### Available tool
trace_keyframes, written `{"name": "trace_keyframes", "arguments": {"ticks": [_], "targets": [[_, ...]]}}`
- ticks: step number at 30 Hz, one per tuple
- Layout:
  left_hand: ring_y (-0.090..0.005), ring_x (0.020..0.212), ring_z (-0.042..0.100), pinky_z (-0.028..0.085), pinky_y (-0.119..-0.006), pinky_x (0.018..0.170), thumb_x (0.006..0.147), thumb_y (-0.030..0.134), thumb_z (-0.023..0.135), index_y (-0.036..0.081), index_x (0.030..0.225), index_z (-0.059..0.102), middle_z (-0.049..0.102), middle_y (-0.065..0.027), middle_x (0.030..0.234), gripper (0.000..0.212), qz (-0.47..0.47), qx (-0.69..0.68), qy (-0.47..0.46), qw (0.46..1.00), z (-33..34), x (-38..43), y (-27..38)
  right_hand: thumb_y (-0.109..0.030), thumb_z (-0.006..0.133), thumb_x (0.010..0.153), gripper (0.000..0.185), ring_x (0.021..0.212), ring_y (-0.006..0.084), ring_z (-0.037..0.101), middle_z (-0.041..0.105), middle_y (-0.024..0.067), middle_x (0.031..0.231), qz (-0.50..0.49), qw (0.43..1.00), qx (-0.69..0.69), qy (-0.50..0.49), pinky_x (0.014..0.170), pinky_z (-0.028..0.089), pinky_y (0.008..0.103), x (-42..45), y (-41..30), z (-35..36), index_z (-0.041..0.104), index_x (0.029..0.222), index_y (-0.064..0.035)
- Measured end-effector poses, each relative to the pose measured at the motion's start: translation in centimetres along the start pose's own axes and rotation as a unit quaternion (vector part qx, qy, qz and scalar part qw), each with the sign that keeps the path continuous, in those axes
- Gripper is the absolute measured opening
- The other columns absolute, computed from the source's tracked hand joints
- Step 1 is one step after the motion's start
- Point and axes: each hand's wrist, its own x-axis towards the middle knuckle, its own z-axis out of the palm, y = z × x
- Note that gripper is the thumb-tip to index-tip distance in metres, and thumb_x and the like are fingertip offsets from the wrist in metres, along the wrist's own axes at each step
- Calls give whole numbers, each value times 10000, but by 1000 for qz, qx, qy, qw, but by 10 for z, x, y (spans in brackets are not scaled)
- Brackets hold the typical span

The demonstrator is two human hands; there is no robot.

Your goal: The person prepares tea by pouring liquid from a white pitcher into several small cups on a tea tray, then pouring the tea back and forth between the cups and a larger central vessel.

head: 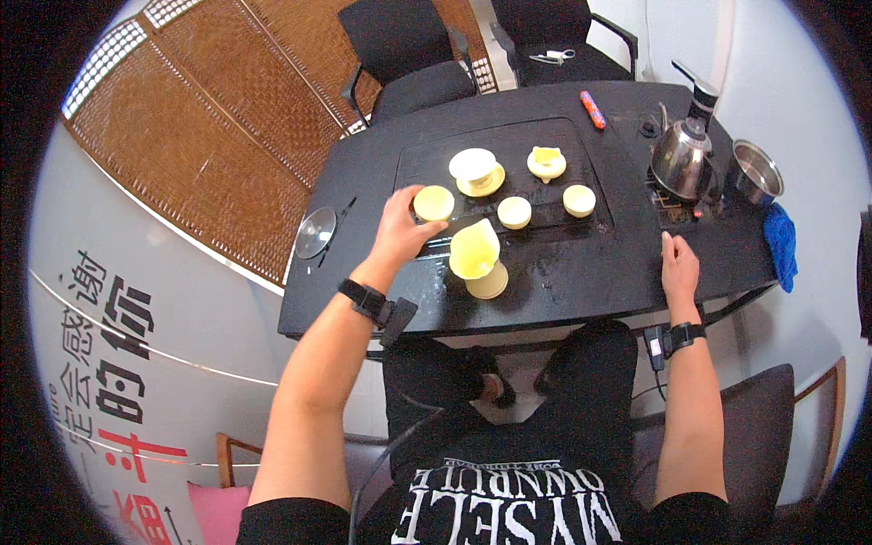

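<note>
My left hand (398, 228) has its thumb and fingers around the rim of a pale yellow cup (434, 204) on the black tea table. Just right of that hand stands a spouted tea pitcher (475, 251), also pale yellow. Behind it a lidded bowl (472, 164) sits on its saucer (487, 185). Two small teacups, one near the middle (514, 212) and one farther right (579, 201), stand apart from each other. A small strainer on a stand (546, 163) is behind them. My right hand (680, 268) holds nothing, its fingers together at the table's right front.
A steel kettle (681, 160) and a steel pot (756, 174) stand at the right, near a blue cloth (781, 245). A red wrapped stick (593, 110) lies at the back. A clear round lid (316, 233) rests at the left edge. Black chairs (402, 54) stand beyond.
</note>
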Motion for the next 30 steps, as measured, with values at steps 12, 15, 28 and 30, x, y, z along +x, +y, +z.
{"name": "trace_keyframes", "arguments": {"ticks": [12,15,28,30], "targets": [[-202,1016,577,467,-306,878,701,53,733,-11,1174,490,589,-121,1095,536,-106,-105,-50,988,80,-13,-58,-308,520,922,422,541,161,321,353,80,574,8,1000,1,25,525,329,324,0,5,-2,380,661,-8],[-307,1050,551,432,-349,916,624,109,748,-27,1118,522,580,-184,1083,560,-124,-108,-54,985,75,-10,-58,-302,521,921,424,546,146,324,344,73,573,14,1000,4,21,524,326,322,0,3,2,378,654,-6],[-388,1126,479,400,-410,956,656,202,754,-68,1215,431,525,-269,1147,700,-44,128,-168,976,33,18,-26,-305,516,928,407,530,177,355,397,93,573,0,999,37,3,522,336,335,0,7,4,430,665,-6],[-368,1219,426,350,-379,1027,702,199,728,-68,1276,416,452,-274,1277,706,-52,130,-187,972,20,38,6,-306,517,927,407,526,186,357,397,100,573,3,999,40,7,521,337,341,0,13,5,432,667,-5]]}}
